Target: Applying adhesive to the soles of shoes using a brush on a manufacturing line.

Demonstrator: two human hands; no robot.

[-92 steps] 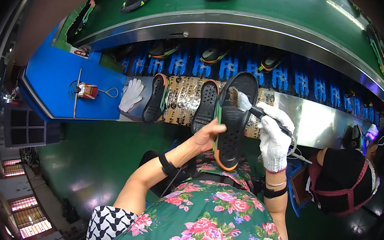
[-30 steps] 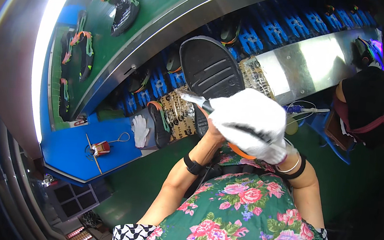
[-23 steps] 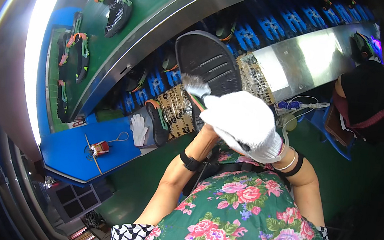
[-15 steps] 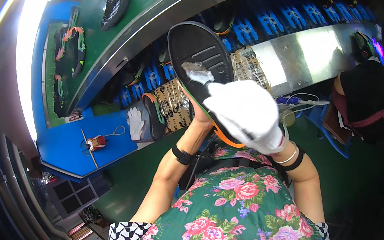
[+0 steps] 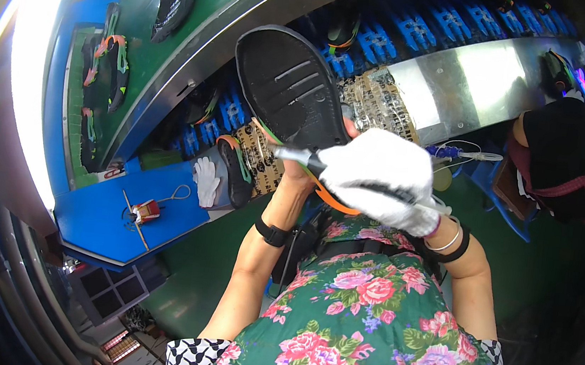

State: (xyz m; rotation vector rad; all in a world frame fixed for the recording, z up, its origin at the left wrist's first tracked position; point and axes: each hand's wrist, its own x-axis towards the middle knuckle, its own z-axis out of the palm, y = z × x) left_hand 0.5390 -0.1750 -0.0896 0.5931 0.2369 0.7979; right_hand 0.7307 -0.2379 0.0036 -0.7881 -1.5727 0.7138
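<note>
So, the gloved right hand (image 5: pixel 382 178) has its fingers clamped round a brush (image 5: pixel 314 162), and the bare left hand's (image 5: pixel 298 174) are wrapped round a black shoe sole (image 5: pixel 290 86), at 10 o'clock from the glove. Brown tape (image 5: pixel 381 108) at 12 o'clock carries dark lettering. Half a second ago the bristles sat on the sole's ribbed face; now they're by its left edge.

A lamp (image 5: pixel 26 105) glares at left, the metal ledge (image 5: pixel 452 92) shines, and the brush (image 5: pixel 294 155) seems blurred.
</note>
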